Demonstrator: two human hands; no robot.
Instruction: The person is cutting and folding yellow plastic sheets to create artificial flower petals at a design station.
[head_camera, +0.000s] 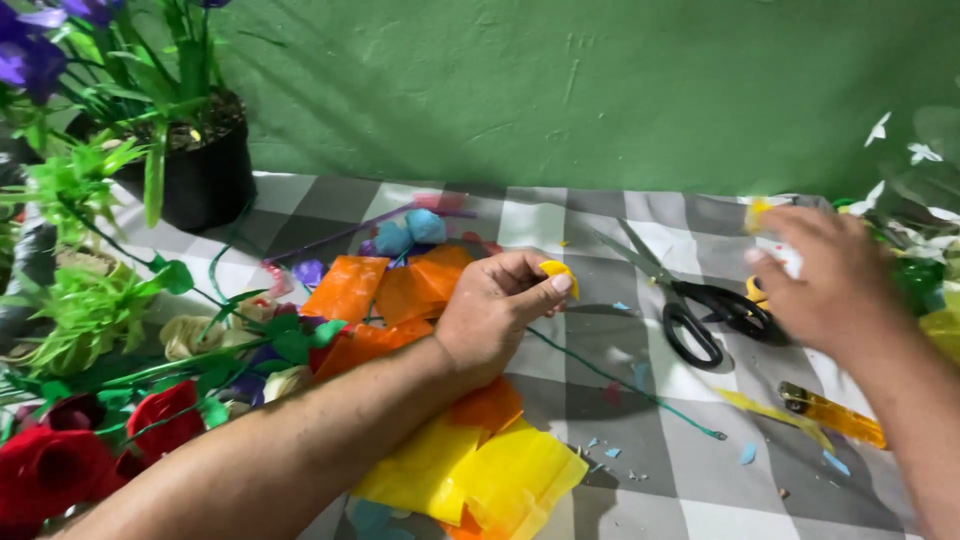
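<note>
Our left hand (495, 310) pinches a yellow scrap (558, 270); our blurred right hand (835, 275), grip indeterminate, nears the scissors (690, 305). Hasty reaching risks blade contact.

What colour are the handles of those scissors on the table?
Black. The scissors lie open on the checked cloth, shown clearly in the head view, just beside the right hand.

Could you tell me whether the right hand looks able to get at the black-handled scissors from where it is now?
Probably yes. The right hand hovers just beside the scissors, partly over their handles, and nothing lies on top of them on the checked cloth. The hand is motion-blurred, so contact is unclear.
</note>
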